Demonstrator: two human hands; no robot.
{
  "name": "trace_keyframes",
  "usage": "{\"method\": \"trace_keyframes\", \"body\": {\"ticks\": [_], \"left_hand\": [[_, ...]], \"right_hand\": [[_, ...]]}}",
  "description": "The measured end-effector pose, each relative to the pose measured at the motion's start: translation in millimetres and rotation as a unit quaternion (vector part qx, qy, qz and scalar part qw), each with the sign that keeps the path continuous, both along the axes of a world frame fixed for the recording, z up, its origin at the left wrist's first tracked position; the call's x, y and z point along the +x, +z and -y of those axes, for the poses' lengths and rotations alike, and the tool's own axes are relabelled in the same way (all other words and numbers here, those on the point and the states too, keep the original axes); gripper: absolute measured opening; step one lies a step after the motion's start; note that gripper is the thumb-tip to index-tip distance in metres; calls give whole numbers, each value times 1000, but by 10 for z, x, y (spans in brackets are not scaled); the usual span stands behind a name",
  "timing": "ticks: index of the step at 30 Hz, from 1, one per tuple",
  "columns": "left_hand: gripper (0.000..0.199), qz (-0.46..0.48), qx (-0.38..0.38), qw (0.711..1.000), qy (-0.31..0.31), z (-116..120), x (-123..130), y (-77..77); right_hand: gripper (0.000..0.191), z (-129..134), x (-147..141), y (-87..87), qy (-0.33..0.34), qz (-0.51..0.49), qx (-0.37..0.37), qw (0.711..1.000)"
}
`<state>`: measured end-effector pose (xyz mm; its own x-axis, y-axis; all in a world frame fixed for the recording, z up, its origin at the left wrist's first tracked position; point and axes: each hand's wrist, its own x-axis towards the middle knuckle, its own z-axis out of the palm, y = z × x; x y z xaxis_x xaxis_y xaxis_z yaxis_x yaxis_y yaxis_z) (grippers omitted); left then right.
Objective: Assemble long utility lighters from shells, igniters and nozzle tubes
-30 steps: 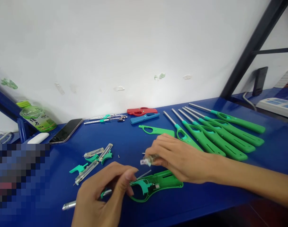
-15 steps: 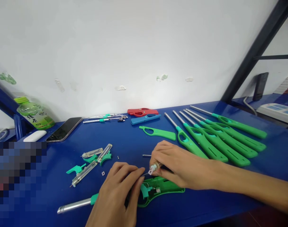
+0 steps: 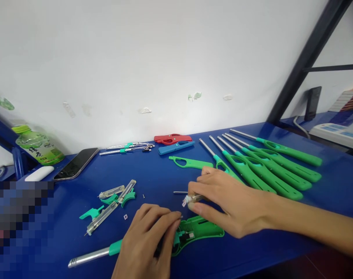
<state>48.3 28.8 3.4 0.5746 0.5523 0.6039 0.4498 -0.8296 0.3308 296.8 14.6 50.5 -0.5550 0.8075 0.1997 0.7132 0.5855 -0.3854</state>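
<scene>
Here, clamped on clear reservoir with right hand, pale tip pointing leftward | on reservoir's near side, open green shell, long axis roughly along worktop's front edge | over shell's left end, nearer left hand, fingertips bunched; cannot tell whether gripping.

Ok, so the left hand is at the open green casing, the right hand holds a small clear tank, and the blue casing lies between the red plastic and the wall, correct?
Not quite: the head view shows the blue casing on the near side of the red plastic, farther from the wall. The left hand, open green casing, right hand and small clear tank are as you say.
</scene>
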Motion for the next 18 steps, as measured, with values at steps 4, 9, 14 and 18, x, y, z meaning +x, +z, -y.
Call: {"method": "trace_keyframes", "body": {"ticks": [4,9,14,18], "left_hand": [[22,-6,6,1000,7,22,7,-8],[24,-17,12,1000,12,37,-8,-13],[23,-23,3,1000,-5,31,9,-5],[23,-22,6,1000,-8,35,16,-10]], "right_hand": [[41,-9,13,-39,42,62,17,997],[43,-8,-13,-90,53,78,27,995],[42,-15,-35,-112,50,82,29,995],[42,-3,-37,-106,51,80,41,995]]}}
